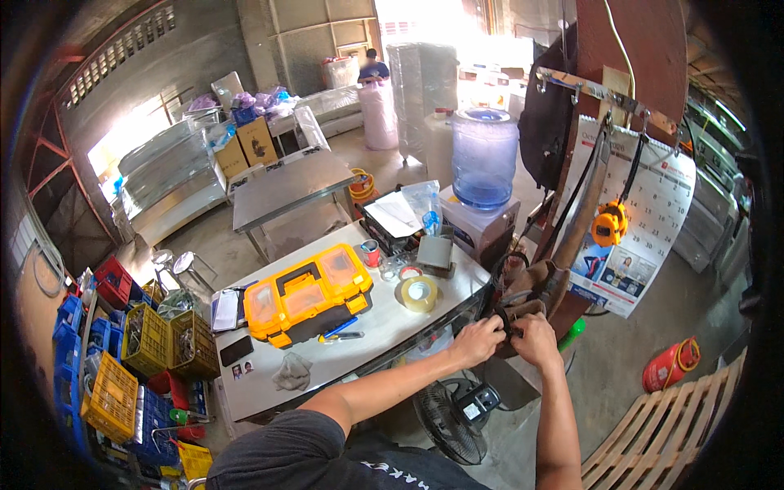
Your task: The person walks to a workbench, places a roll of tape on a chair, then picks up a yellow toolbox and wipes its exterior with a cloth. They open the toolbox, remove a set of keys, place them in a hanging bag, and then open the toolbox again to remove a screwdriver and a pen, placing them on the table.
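Note:
A brown leather tool belt (590, 192) hangs from a hook rack on the post, its pouch (541, 283) low beside the table's right end. Both hands meet at the lower part of this pouch. My left hand (478, 341) has its fingers bent and closed on the pouch's near left edge. Close beside it, my right hand (536, 340) pinches the pouch with curled fingers. Something dark shows between the two hands, too small to make out. Just right of the pouch sticks out a green rounded object (572, 335).
A white table (380, 339) holds a yellow toolbox (308, 291), a tape roll (419, 293) and a phone (237, 351). A black fan (449, 420) stands below my forearms. A water jug (483, 159), a calendar (633, 220) and a wooden pallet (678, 429) surround the post.

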Demonstrator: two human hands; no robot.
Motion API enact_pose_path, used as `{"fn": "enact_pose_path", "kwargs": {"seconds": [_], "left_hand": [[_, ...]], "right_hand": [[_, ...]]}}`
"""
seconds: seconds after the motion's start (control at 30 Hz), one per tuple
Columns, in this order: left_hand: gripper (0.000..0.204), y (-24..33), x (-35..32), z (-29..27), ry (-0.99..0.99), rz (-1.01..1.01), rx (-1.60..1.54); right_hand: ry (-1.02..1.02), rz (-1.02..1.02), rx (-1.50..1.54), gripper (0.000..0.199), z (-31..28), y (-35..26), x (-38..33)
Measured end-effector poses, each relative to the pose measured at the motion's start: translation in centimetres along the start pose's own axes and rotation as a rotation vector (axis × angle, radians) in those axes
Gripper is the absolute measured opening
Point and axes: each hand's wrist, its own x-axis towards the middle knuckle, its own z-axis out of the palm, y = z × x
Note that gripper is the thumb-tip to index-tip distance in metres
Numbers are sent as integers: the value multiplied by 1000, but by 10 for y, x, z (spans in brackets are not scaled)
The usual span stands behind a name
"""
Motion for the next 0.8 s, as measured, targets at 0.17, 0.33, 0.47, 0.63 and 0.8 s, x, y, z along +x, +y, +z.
{"fn": "enact_pose_path", "kwargs": {"seconds": [0.17, 0.33, 0.47, 0.63, 0.8], "left_hand": [[13, 11, -6, 7, 65, -39, -6], [12, 17, -7, 14, 80, -32, 40], [14, 19, -8, 14, 118, -25, 34], [27, 17, -10, 17, 62, 9, 89], [25, 7, -9, 27, -36, 38, 94]], "right_hand": [[-54, 52, -369, 26, 8, -7, 9], [-147, 46, -225, 17, -8, -3, 12], [27, 31, -30, 19, -12, 0, 5], [66, 13, -172, 25, 3, -4, -4], [192, 65, -56, 21, 9, -2, -10]]}}
